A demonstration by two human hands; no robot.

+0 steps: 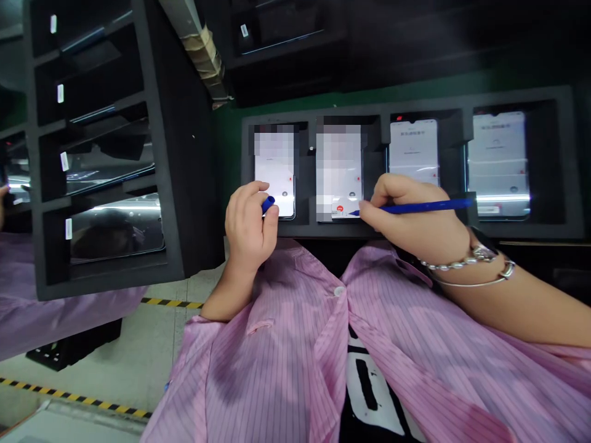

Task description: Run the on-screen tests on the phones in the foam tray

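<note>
The right hand (418,226) grasps a blue pen (425,207) in its fingers, tip at the second phone (340,172) from the left edge of the tray (567,184); the left hand (249,224) pinches a blue cap (268,203) near the near-left corner.

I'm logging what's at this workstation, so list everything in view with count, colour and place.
Front tray: 1, dark grey, before the person
Lit phones: 4, pale screens, front tray
Left tray: 1, dark grey, left
Dark phones: at least 4, black, left tray
Labels: 4, white, left tray
Blue pen: 1, blue, right hand
Cap: 1, blue, left hand
Green surface: 1, green, behind front tray
Post: 1, grey, tape-wrapped, top
Floor tape: 2 stretches, yellow-black, lower left
Co-worker's sleeve: 1, lilac, left edge
Jacket: 1, pink striped, on the person
Bracelets: at least 2, silver, right wrist
Hands: 2, bare, over front tray
</note>
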